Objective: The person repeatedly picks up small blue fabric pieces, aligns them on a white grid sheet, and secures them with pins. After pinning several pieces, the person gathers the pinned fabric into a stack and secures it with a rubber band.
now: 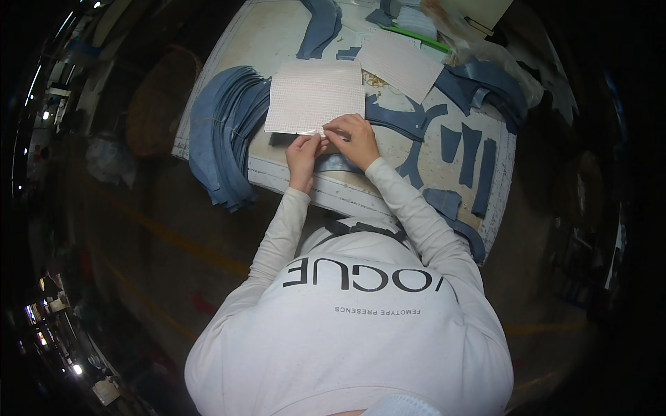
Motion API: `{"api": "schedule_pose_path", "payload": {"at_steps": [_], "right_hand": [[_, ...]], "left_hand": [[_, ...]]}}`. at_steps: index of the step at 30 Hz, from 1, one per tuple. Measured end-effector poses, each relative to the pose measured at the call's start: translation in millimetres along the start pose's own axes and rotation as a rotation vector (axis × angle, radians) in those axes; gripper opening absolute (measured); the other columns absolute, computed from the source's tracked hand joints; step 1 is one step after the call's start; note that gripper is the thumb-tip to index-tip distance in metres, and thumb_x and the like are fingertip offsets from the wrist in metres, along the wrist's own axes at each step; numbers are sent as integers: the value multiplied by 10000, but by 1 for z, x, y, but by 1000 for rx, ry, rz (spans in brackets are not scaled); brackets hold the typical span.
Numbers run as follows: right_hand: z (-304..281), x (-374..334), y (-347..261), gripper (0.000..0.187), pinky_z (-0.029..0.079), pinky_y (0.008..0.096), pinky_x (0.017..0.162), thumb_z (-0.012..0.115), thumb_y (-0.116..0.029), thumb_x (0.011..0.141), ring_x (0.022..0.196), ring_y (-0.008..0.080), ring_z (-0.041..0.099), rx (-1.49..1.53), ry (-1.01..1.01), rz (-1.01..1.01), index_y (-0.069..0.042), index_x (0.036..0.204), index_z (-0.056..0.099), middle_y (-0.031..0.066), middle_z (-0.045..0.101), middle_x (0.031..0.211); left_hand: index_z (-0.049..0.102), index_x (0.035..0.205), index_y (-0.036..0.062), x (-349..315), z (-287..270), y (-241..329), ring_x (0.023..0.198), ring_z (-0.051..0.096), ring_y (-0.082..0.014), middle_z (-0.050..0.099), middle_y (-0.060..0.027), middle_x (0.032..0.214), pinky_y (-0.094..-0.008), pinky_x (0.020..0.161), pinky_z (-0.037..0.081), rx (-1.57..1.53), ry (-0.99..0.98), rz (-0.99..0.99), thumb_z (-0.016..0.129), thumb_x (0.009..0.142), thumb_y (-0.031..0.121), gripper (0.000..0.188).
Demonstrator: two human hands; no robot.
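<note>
A white sheet printed with a fine pinkish grid, like a sheet of small stickers [316,93], lies on the table before me. At its near edge both hands meet with fingertips almost touching. My left hand [302,159] is closed in a pinch just below that edge. From the right, my right hand [355,141] also pinches, its fingers over the sheet's near right corner. What sits between the fingertips is too small to make out. Under my hands, a curved blue-grey cut piece [338,163] lies near the table's front edge, partly covered by them.
A thick fanned stack of blue-grey cut pieces [225,132] overhangs the table's left side. Another gridded sheet [401,66] lies behind, near a green-edged tray [420,36]. Several blue-grey pieces [470,154] are spread at right. The white table's front edge [347,199] runs close to my body.
</note>
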State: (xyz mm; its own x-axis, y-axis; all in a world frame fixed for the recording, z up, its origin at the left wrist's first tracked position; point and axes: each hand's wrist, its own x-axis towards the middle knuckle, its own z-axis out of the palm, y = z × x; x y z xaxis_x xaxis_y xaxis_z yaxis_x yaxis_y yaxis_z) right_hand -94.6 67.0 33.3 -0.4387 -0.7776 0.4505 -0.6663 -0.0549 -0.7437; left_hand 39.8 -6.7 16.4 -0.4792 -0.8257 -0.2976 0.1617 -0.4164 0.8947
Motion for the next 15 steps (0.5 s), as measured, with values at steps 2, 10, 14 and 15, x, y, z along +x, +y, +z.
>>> {"api": "schedule_pose_path", "payload": {"at_steps": [2, 10, 14, 15], "right_hand": [[5, 0, 1, 130, 453, 354, 842, 723, -190, 740, 915, 226, 609, 37, -15, 62, -104, 836, 736, 36, 682, 874], [7, -1, 1, 127, 497, 348, 790, 736, -161, 720, 862, 247, 615, 34, 40, 50, -74, 811, 721, 62, 691, 853], [8, -5, -6, 109, 501, 346, 779, 728, -144, 726, 862, 234, 616, -30, 70, 10, -76, 809, 710, 44, 682, 860], [8, -6, -7, 99, 503, 340, 773, 726, -126, 730, 858, 237, 619, -22, 82, 11, -76, 814, 711, 41, 685, 864]], "left_hand": [[623, 1001, -34, -1, 4, -3, 812, 675, -143, 688, -118, 942, -234, 753, 564, -5, 2, 22, 631, 914, 95, 155], [622, 1001, -45, -2, 7, -9, 802, 672, -151, 683, -112, 927, -242, 743, 566, -1, 22, 71, 621, 923, 94, 160], [622, 962, -40, -3, 9, -9, 785, 670, -145, 680, -107, 904, -246, 726, 570, -45, 29, 49, 608, 936, 125, 168], [622, 951, -38, -4, 10, -8, 780, 669, -143, 679, -106, 899, -247, 722, 571, -60, 28, 42, 603, 940, 134, 173]]}}
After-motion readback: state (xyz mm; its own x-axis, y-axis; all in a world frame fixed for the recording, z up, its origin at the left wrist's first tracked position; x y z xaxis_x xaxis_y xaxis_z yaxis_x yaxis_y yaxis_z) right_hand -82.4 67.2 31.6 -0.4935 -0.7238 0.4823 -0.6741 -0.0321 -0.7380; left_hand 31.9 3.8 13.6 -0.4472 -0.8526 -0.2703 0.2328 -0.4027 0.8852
